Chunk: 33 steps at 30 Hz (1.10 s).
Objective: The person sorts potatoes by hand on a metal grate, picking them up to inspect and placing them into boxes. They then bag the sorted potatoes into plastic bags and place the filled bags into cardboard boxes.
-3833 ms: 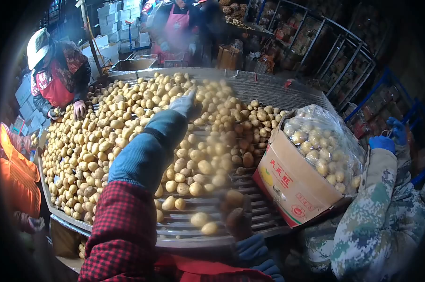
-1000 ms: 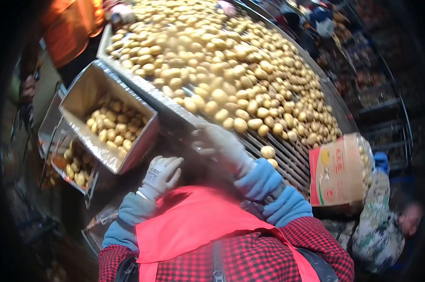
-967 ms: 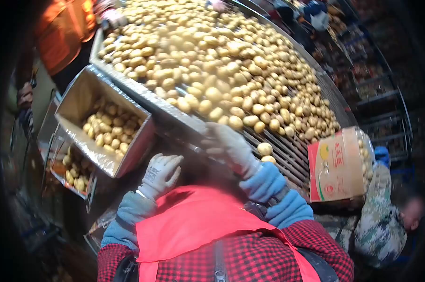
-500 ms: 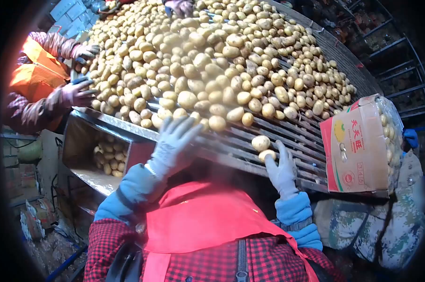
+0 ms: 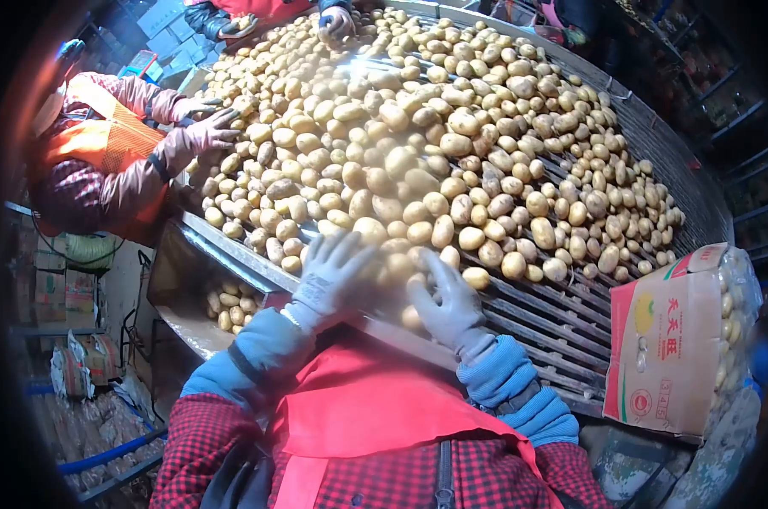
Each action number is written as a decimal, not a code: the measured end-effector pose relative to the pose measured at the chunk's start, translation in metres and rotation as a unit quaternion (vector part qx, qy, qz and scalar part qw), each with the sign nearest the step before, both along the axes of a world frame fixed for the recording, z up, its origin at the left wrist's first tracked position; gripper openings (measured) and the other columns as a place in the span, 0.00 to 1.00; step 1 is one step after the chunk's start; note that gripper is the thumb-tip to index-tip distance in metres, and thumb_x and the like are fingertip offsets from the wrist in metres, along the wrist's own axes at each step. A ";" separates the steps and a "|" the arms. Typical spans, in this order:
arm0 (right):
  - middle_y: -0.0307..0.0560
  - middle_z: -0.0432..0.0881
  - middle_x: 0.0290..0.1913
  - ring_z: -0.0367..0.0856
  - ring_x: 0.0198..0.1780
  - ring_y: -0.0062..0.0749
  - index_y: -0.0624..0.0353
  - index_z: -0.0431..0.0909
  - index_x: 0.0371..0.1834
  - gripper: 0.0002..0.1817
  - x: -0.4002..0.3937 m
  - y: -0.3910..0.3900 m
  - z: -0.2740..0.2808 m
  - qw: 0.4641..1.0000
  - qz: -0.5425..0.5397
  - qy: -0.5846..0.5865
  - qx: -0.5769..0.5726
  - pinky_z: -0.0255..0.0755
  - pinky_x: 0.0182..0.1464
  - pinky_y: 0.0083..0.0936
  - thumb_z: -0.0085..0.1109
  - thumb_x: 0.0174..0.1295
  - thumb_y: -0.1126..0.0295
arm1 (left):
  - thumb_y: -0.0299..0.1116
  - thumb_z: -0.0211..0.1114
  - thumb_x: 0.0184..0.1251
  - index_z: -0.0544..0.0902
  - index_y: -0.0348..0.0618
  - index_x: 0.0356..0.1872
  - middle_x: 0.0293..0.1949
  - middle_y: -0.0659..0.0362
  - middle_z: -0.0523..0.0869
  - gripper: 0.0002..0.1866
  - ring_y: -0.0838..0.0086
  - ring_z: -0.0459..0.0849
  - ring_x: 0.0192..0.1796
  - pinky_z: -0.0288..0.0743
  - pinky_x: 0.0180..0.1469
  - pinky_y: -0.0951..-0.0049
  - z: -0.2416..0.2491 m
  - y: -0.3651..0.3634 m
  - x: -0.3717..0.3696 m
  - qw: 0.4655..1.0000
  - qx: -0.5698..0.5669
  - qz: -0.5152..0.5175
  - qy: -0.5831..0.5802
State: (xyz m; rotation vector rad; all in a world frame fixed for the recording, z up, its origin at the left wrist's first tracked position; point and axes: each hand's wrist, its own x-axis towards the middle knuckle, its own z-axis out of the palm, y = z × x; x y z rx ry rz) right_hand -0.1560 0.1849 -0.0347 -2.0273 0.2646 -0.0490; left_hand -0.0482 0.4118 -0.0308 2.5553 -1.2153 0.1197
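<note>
Both gloved hands now lie spread on the near edge of the potatoes [image 5: 418, 161] heaped on the slatted worktop [image 5: 562, 318]. Half a second ago the left hand [image 5: 331, 270] was raised in the air and the right hand [image 5: 446, 299] touched 1 stray potato; now they sit side by side, fingers open, each grip closed on nothing. At 3 o'clock stands a cardboard box [image 5: 668, 339]; at 9 o'clock, a bin [image 5: 189, 284] below the rim. At 10 o'clock a co-worker's hand [image 5: 210, 134] rests on the pile.
</note>
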 end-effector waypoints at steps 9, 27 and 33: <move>0.59 0.63 0.79 0.57 0.79 0.67 0.43 0.67 0.80 0.45 0.093 0.002 -0.022 0.923 0.032 -0.029 -0.381 0.53 0.74 0.71 0.69 0.58 0.44 | 0.55 0.74 0.59 0.72 0.60 0.77 0.76 0.44 0.68 0.42 0.41 0.63 0.79 0.55 0.77 0.33 -0.022 -0.023 0.092 0.998 0.041 -0.036 -0.013; 0.58 0.69 0.75 0.69 0.73 0.63 0.51 0.70 0.76 0.36 0.277 -0.077 -0.012 0.945 -0.056 -0.189 -0.260 0.70 0.71 0.52 0.64 0.63 0.57 | 0.47 0.74 0.62 0.75 0.60 0.75 0.75 0.45 0.72 0.38 0.48 0.66 0.78 0.54 0.78 0.41 -0.036 -0.098 0.324 0.997 -0.022 0.000 -0.071; 0.55 0.69 0.74 0.65 0.74 0.54 0.53 0.69 0.74 0.33 0.162 -0.247 0.019 0.826 -0.345 0.010 -0.446 0.64 0.75 0.45 0.60 0.65 0.58 | 0.46 0.73 0.64 0.74 0.63 0.76 0.73 0.47 0.75 0.37 0.52 0.71 0.76 0.64 0.72 0.46 -0.036 -0.141 0.400 0.986 0.038 0.033 -0.157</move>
